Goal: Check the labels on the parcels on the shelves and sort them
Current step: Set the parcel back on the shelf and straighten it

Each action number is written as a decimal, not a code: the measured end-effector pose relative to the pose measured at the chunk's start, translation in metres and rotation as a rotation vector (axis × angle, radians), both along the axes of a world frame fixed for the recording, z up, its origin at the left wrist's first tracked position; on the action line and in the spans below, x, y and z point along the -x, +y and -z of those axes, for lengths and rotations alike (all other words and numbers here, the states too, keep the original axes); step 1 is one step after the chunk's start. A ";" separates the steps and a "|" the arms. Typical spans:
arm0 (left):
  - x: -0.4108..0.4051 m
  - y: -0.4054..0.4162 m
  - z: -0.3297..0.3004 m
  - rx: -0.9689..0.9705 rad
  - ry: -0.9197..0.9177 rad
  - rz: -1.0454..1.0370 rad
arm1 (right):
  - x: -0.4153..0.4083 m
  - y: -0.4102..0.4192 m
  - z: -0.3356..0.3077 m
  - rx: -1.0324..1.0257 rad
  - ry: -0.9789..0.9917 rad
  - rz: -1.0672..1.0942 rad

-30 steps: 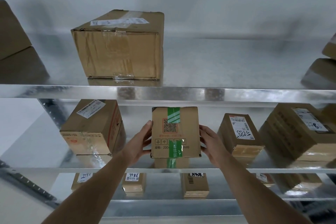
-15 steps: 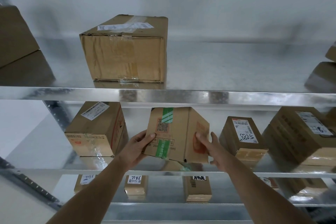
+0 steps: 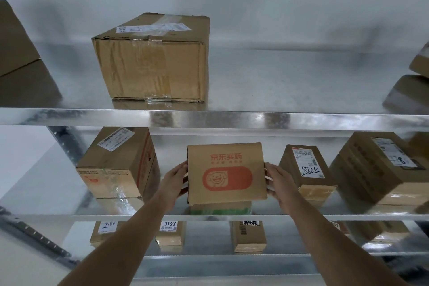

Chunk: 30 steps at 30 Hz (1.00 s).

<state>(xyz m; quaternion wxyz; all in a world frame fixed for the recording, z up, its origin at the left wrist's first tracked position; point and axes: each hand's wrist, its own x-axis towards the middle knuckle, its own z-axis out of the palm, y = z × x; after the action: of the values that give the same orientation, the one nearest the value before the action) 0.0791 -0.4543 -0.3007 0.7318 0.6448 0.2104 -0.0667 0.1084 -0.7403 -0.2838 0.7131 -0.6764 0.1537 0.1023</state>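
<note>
A small cardboard parcel (image 3: 226, 173) with an orange logo on its front stands on the middle shelf (image 3: 301, 217). My left hand (image 3: 173, 181) holds its left side and my right hand (image 3: 277, 181) holds its right side, fingers curled round the edges. No label shows on the face turned to me. To its right stands a parcel with a white label reading 5288 (image 3: 306, 169). Left of it stands a bigger box with a label on top (image 3: 116, 165).
A large taped box (image 3: 153, 58) sits on the top shelf (image 3: 232, 117), with more boxes at the far left (image 3: 16, 42) and far right (image 3: 420, 62). A big labelled box (image 3: 383, 167) stands at the middle shelf's right. Several small labelled parcels (image 3: 170, 234) line the bottom shelf.
Both hands turned the small parcel about its upright axis. The face with the green tape and QR code swung away and the orange logo face now points at me.
</note>
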 end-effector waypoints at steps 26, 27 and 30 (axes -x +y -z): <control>0.008 0.003 -0.005 0.035 -0.075 0.170 | 0.006 0.002 0.000 -0.032 0.041 -0.001; 0.008 0.004 -0.004 0.025 -0.084 0.190 | 0.005 0.002 0.001 -0.030 0.043 -0.001; 0.010 0.005 -0.005 0.018 -0.101 0.204 | 0.004 0.003 0.005 -0.011 0.043 0.017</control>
<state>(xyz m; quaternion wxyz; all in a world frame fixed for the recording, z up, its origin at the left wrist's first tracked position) 0.0695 -0.4495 -0.2958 0.7368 0.6587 0.1060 -0.1102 0.1049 -0.7378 -0.2889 0.7142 -0.6687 0.1741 0.1114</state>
